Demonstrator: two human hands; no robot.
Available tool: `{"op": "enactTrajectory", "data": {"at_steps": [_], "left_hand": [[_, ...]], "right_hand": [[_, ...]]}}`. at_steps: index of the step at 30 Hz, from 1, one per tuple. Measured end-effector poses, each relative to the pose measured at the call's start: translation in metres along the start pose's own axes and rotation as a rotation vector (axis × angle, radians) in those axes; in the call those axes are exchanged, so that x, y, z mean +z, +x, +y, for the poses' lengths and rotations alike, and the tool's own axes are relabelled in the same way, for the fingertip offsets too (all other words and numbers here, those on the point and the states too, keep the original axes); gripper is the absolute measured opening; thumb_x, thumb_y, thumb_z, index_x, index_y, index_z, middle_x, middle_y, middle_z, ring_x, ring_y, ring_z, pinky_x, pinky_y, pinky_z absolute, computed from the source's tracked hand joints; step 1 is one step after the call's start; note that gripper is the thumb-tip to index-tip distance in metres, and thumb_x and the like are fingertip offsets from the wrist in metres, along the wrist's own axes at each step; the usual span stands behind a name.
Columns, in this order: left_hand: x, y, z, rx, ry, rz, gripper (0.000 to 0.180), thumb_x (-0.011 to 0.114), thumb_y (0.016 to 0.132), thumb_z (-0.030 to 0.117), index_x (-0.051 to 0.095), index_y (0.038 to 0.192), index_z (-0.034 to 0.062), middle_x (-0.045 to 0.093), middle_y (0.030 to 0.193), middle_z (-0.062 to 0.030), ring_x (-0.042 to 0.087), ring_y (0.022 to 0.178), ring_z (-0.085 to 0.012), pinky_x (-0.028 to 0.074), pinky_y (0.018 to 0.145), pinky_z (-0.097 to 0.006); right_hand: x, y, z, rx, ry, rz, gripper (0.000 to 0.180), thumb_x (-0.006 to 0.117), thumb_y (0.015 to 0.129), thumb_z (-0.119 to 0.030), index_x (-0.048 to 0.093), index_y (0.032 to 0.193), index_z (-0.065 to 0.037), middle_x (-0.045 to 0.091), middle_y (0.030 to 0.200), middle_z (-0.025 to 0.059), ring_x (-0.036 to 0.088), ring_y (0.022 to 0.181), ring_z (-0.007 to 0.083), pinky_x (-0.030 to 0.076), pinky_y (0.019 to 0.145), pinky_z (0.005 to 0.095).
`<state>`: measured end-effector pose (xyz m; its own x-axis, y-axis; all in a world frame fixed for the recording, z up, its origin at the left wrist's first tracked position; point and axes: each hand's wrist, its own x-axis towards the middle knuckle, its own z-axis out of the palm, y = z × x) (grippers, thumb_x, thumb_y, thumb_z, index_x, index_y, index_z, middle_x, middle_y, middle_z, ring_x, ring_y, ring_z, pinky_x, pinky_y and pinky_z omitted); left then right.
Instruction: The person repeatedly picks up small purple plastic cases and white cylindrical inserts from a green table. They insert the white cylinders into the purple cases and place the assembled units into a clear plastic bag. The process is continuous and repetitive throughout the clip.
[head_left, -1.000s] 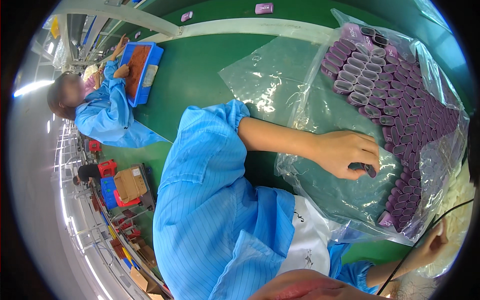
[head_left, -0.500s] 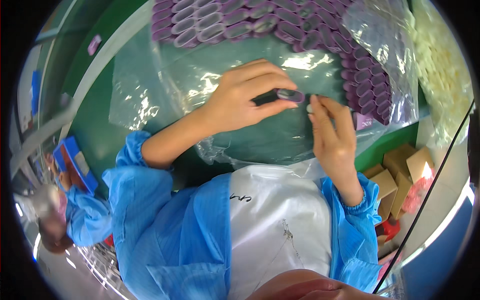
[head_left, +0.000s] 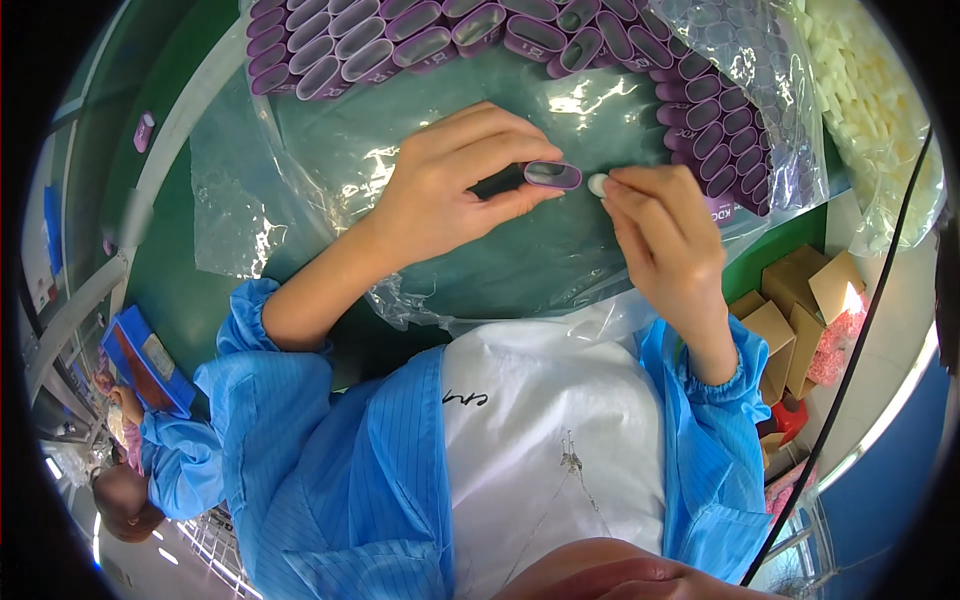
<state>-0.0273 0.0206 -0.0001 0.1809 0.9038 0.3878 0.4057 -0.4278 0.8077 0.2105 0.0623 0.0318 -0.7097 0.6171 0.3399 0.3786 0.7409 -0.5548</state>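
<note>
My left hand (head_left: 455, 180) grips a purple oval tube-shaped shell (head_left: 553, 175) between thumb and fingers, its open end facing up. Just to its right, my right hand (head_left: 670, 225) pinches a small whitish rounded piece (head_left: 598, 185) at the fingertips. A short gap separates the piece from the shell. Both hands are over clear plastic sheeting (head_left: 440, 270) spread on the green table. Beyond them stand rows of like purple shells (head_left: 420, 45), open ends up, and a further block of them (head_left: 715, 130) is close by my right hand.
Clear plastic film (head_left: 740, 60) drapes over part of the shells at far right. Beside it lies a bag of pale yellowish pieces (head_left: 875, 110). Cardboard boxes (head_left: 790, 310) stand low at right. At left are a blue tray (head_left: 150, 360), a stray purple shell (head_left: 143, 131) and another person's sleeve (head_left: 185, 465).
The whole view has shifted a little. My right hand has turned, so the whitish piece shows more plainly at its fingertips, level with the shell. The left hand keeps its hold.
</note>
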Motion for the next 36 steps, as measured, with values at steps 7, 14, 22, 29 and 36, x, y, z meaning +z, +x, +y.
{"op": "enactTrajectory", "data": {"at_steps": [7, 14, 22, 29, 36], "left_hand": [[0.0, 0.001, -0.002, -0.013, -0.048, -0.01, 0.035, 0.083, 0.066, -0.002, 0.073, 0.1, -0.0017, 0.071, 0.098, -0.0111, 0.068, 0.087, -0.0258, 0.055, 0.073, -0.033], [0.004, 0.0, -0.003, 0.0, -0.064, 0.026, 0.035, 0.083, 0.065, -0.001, 0.073, 0.099, -0.0015, 0.071, 0.097, -0.0105, 0.068, 0.086, -0.0264, 0.055, 0.071, -0.033], [0.006, 0.0, -0.004, -0.003, -0.067, 0.033, 0.032, 0.083, 0.067, 0.0, 0.073, 0.098, -0.0014, 0.071, 0.096, -0.0105, 0.068, 0.084, -0.0257, 0.055, 0.07, -0.033], [0.004, 0.002, -0.003, -0.001, -0.058, 0.014, 0.031, 0.084, 0.069, 0.0, 0.073, 0.097, -0.0017, 0.07, 0.095, -0.0112, 0.067, 0.084, -0.0255, 0.055, 0.07, -0.033], [0.006, 0.002, -0.004, 0.003, -0.035, 0.024, 0.031, 0.083, 0.069, -0.001, 0.073, 0.098, -0.0017, 0.071, 0.095, -0.0113, 0.068, 0.084, -0.0247, 0.055, 0.07, -0.032]], "right_hand": [[0.013, 0.036, -0.013, -0.168, 0.155, 0.061, 0.033, 0.072, 0.065, 0.008, 0.068, 0.098, 0.01, 0.063, 0.097, 0.0165, 0.061, 0.08, 0.0286, 0.053, 0.067, 0.0359], [0.021, 0.035, -0.017, -0.198, 0.005, 0.122, 0.034, 0.072, 0.062, 0.009, 0.067, 0.095, 0.013, 0.064, 0.097, 0.0173, 0.061, 0.078, 0.029, 0.052, 0.063, 0.0346], [0.019, 0.037, -0.014, -0.202, 0.03, 0.11, 0.034, 0.072, 0.061, 0.008, 0.068, 0.094, 0.013, 0.065, 0.099, 0.0182, 0.063, 0.081, 0.0289, 0.054, 0.063, 0.0344], [0.016, 0.034, -0.004, -0.257, -0.007, 0.093, 0.034, 0.072, 0.063, 0.003, 0.068, 0.095, 0.011, 0.066, 0.097, 0.0168, 0.062, 0.077, 0.0271, 0.053, 0.06, 0.0337], [0.014, 0.042, -0.001, -0.332, -0.047, 0.072, 0.034, 0.072, 0.059, 0.001, 0.068, 0.092, 0.011, 0.065, 0.096, 0.017, 0.06, 0.074, 0.0263, 0.052, 0.058, 0.0329]]}}
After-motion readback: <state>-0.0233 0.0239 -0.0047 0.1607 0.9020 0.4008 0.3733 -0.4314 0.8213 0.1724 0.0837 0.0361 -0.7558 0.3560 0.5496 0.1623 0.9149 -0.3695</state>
